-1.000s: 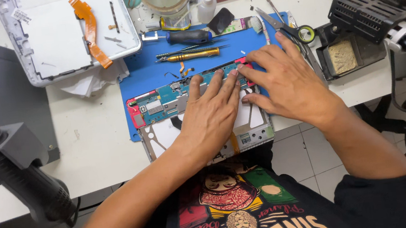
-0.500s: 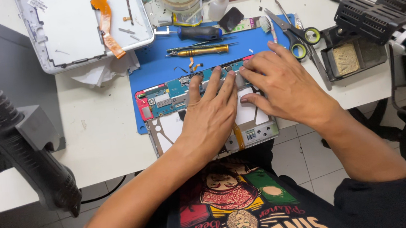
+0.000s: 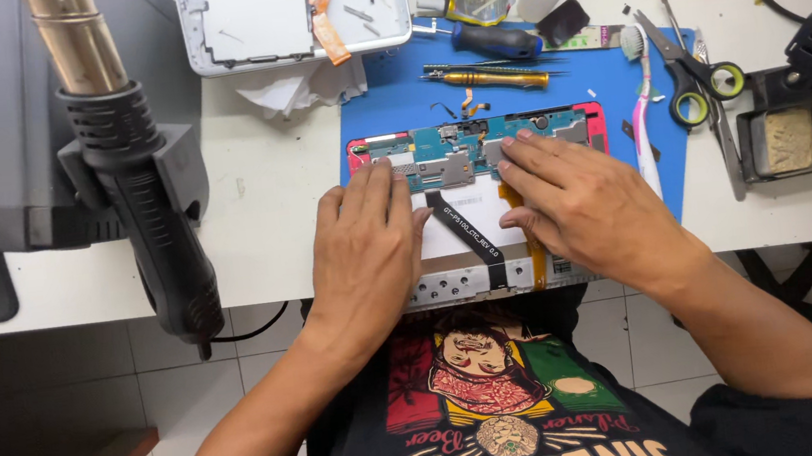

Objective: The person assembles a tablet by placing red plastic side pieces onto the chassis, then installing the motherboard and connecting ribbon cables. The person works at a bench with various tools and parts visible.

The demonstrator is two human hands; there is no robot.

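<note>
We see our left hand (image 3: 365,252) lying flat, fingers released and spread, on the left half of the opened red-framed tablet with its teal circuit board and white battery panel (image 3: 470,213), which rests partly on the blue rubbery work mat (image 3: 394,109) and reaches the near edge of the white desk (image 3: 274,212). Our right hand (image 3: 585,209) presses down on the right half, its fingers (image 3: 519,151) stretched forward and loose, their tips touching the metal shields of the circuit board; neither hand grasps anything. Between the two sets of fingers runs a flat black ribbon cable (image 3: 467,232), glossy and slightly slanted, with an orange flex strip just beside the right fingers. Beyond the fingertips, on the mat, lie a brass-coloured screwdriver with a knurled handle (image 3: 486,77) and a dark blue-handled screwdriver (image 3: 497,42). Right of the right fingers lies a pink-and-white toothbrush (image 3: 641,98), and further right a pair of steel scissors with black and green loops (image 3: 697,77). Far beyond the left fingers sits the removed white plastic back cover (image 3: 253,18), smooth inside. Well left of the left fingers stands a black ribbed hot-air gun with a brassy metal nozzle (image 3: 133,166).
</note>
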